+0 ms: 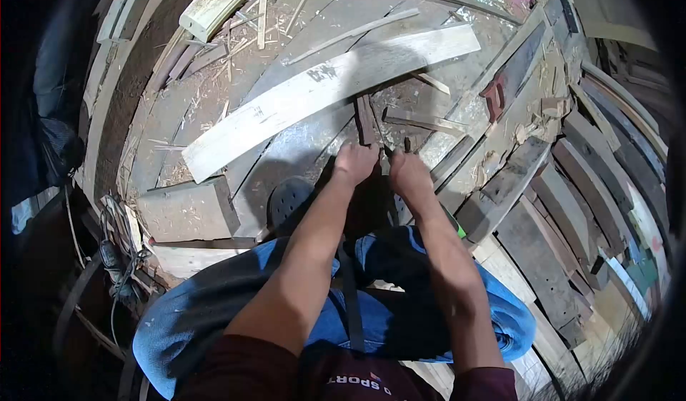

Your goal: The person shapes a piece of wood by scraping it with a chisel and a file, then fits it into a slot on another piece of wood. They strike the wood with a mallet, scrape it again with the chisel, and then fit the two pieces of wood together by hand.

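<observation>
I sit with my knees apart in blue jeans, both arms stretched forward over a floor of wooden planks. My left hand (355, 162) and my right hand (407, 171) are side by side, fingers curled around the near end of a narrow dark wooden strip (366, 119) that stands up between them. A thin dark tool or stick (407, 144) shows just beyond my right hand; I cannot tell whether the hand holds it. A long pale plank (321, 90) lies diagonally right behind the strip.
A thick wood block (187, 209) lies at left near a round dark perforated disc (288, 197). Dark boards (572, 187) are stacked along the right. Loose slats and splinters (421, 122) litter the floor. A cable coil (114, 247) sits at lower left.
</observation>
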Action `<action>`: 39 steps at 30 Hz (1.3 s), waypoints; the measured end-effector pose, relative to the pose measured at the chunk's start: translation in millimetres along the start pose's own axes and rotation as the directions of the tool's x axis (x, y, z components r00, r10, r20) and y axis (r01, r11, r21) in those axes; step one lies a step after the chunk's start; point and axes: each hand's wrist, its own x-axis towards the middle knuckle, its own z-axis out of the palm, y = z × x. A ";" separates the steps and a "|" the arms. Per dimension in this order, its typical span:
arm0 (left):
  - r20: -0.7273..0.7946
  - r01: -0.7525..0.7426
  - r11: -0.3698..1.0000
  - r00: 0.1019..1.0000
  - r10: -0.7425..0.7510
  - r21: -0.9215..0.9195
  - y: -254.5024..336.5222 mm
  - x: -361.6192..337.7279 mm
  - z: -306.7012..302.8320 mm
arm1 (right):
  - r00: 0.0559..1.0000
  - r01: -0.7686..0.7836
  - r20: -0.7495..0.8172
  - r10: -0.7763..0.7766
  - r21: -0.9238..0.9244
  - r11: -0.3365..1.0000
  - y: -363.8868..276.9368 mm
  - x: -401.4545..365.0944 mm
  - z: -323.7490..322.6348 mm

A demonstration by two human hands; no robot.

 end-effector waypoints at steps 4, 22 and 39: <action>0.043 0.008 1.000 0.999 -0.007 -0.020 -1.3 -0.2 -8.9 | 0.997 0.059 -0.039 -0.067 -0.184 0.981 -17.0 -9.2 -9.4; 0.027 0.030 0.997 0.999 -0.032 0.069 -0.6 9.7 15.7 | 0.943 -0.174 -0.327 0.069 -0.305 0.936 -41.5 -7.8 47.7; 0.015 0.015 1.000 1.000 -0.015 -0.010 -8.4 14.7 30.4 | 0.879 -0.351 -0.414 0.235 -0.230 0.908 -61.8 0.4 66.5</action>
